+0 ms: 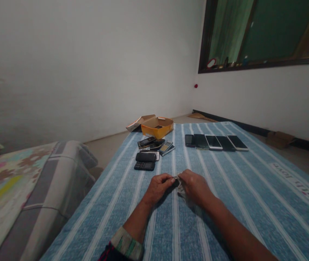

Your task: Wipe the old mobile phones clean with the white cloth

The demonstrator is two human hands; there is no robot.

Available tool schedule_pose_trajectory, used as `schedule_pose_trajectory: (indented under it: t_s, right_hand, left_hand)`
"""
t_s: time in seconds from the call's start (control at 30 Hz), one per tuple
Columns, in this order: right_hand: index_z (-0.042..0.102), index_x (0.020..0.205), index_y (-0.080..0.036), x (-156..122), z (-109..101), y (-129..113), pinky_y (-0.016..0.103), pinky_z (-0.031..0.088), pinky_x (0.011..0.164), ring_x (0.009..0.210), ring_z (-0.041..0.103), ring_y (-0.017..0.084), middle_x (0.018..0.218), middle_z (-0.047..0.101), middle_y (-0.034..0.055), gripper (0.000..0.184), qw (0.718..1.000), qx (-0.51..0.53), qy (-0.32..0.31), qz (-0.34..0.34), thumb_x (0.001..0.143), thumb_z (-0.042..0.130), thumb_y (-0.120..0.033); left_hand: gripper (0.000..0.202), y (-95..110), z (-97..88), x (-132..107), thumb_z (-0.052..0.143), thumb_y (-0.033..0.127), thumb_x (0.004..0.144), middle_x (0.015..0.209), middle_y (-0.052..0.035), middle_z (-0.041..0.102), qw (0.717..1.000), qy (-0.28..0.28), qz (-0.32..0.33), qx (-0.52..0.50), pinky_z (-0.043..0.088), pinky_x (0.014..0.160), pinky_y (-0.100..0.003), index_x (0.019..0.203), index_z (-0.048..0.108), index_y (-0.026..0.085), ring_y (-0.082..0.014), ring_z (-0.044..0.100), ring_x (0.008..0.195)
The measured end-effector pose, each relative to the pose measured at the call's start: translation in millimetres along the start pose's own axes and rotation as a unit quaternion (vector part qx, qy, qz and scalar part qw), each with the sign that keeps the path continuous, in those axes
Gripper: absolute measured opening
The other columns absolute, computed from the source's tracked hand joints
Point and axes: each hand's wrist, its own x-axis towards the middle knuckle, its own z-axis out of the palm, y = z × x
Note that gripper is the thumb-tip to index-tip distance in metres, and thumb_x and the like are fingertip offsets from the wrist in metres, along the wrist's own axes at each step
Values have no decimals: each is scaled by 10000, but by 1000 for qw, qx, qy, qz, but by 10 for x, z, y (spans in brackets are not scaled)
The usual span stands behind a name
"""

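Observation:
My left hand (157, 187) is closed, thumb and fingers pinching a small black object (176, 183) just above the striped cloth. Most of that object is hidden by my fingers, so its exact kind does not show; it could be a small mobile phone. A pale greyish wiping cloth (181, 191) is bunched in my closed right hand (196, 185), close against the black object. Beyond my left hand lie a black keypad phone (144, 166) and a black phone or case (145, 157). Farther back several old phones (147, 141) are piled loosely, with a silver keypad phone (166, 146) among them.
A yellow cardboard box (157, 128) with its lid (140, 122) beside it stands at the far end. Several smartphones (213, 142) lie in a row at the back right. The blue striped cloth (225, 217) covers the surface. A bed or sofa (51, 188) is at left.

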Motion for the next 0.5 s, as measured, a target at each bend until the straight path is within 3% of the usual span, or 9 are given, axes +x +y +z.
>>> schedule_pose_trajectory:
  t_s: [0.23, 0.5]
  right_hand:
    - [631, 1015, -184, 12, 128, -137, 277, 415, 714, 928, 604, 197, 998, 636, 79, 179, 999, 10, 37, -24, 900, 507, -126]
    - [646, 1022, -204, -30, 34, 86, 276, 417, 706, 908, 616, 200, 1006, 648, 75, 223, 1000, -14, -3, -12, 866, 527, -97]
  left_hand:
    - [297, -23, -11, 12, 720, 433, 690, 608, 0, 587, 1000, -9, 8, -27, 390, 634, -270, 662, 687, 138, -133, 495, 621]
    - [314, 48, 1, -7, 734, 448, 686, 597, -14, 607, 1000, 8, -1, -4, 395, 607, -276, 652, 701, 137, -141, 511, 606]
